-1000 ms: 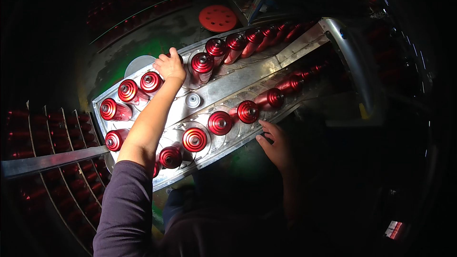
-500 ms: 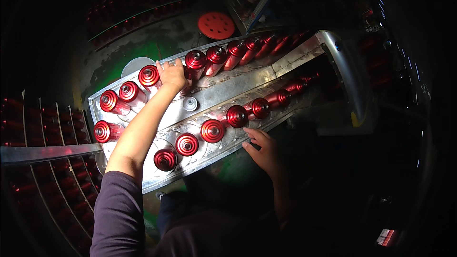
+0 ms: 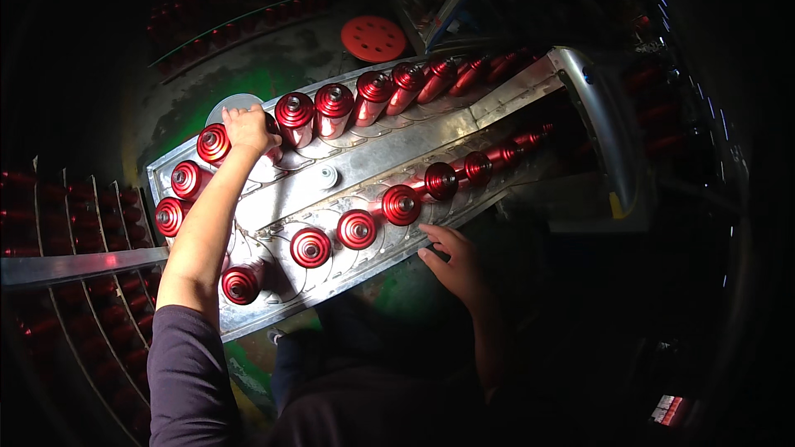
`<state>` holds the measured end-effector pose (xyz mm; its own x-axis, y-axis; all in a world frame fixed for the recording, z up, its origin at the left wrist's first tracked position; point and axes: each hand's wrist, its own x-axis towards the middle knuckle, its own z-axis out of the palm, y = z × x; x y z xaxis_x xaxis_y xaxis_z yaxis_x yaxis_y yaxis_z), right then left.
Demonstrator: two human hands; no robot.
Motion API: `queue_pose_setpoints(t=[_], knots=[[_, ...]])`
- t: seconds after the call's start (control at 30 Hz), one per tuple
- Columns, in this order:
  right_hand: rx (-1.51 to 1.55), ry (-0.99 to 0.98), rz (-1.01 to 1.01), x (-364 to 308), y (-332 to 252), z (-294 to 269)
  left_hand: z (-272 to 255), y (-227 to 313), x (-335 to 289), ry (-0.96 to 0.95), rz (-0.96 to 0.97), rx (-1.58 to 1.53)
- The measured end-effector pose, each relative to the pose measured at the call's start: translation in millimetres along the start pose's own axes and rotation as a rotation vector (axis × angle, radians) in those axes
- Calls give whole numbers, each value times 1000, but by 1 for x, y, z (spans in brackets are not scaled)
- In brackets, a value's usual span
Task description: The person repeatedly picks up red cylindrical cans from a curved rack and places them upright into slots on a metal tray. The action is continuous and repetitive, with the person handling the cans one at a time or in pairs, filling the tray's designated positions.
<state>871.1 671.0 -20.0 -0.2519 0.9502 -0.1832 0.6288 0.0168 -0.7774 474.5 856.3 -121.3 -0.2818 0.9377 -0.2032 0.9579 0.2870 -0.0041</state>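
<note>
My left hand reaches across the metal conveyor to the far row. Its fingers curl against a shiny red bottle with a ringed, stepped top. The hand hides most of this bottle. Close by on its left stands another red bottle, and on its right a third red bottle. My right hand is at the conveyor's near edge, fingers and thumb apart, holding nothing. The nearest thing to it is a red bottle in the near row.
A small pale round cap-like piece sits on the conveyor's middle strip. An arched metal cover spans the right end. Racks of red bottles stand at left. A red round stool is beyond the far edge, and a metal bar juts leftward.
Far-row bottles have shifted left, rounded the left end, and near-row ones have moved right. My left hand has travelled left with the far row. The right hand has hardly moved.
</note>
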Motion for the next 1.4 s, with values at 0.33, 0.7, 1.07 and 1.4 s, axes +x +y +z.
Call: queue_pose_setpoints(t=[0.33, 0.7, 1.07, 1.4], knots=[[-65, -118, -57, 11, -16, -2, -18, -26, -3, -114, -81, 57], [9, -154, -393, 6, -88, 48, -95, -91, -199, 493, 311, -803], [68, -386, -656, -56, -219, 160, -78, -287, -486, 436, -522, -1163], [47, -655, -984, -264, -417, 383, -85, -530, -761, 619, -628, -1116]])
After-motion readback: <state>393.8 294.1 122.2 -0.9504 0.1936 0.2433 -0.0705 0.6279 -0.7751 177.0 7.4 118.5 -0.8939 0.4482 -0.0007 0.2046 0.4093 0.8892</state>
